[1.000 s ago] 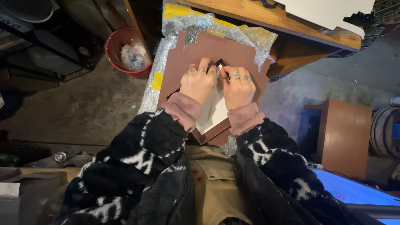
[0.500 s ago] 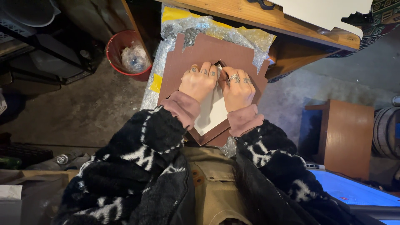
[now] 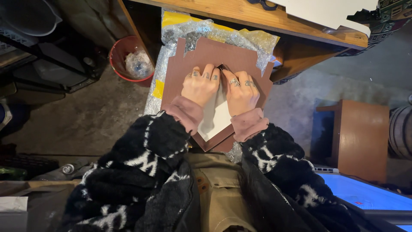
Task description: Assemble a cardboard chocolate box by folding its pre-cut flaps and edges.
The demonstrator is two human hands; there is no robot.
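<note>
A brown picture frame (image 3: 214, 139) with a white centre panel (image 3: 216, 116) lies on a sheet of brown paper (image 3: 214, 56) over bubble wrap (image 3: 201, 30), on my lap. My left hand (image 3: 199, 83) and my right hand (image 3: 240, 88) press flat on the brown paper, side by side. Their fingertips meet at a small folded corner of the paper (image 3: 223, 67) at the frame's top corner. Both hands wear rings; pink cuffs show under black-and-white fleece sleeves.
A wooden table edge (image 3: 266, 19) runs across the top with a white board (image 3: 330, 10) on it. A red bucket (image 3: 118, 60) with crumpled plastic stands on the concrete floor at left. A brown cabinet (image 3: 362, 137) is at right, a blue surface (image 3: 365, 195) below it.
The hands have stayed on the brown paper, fingers shifting slightly together at the folded corner. The view has barely moved.
</note>
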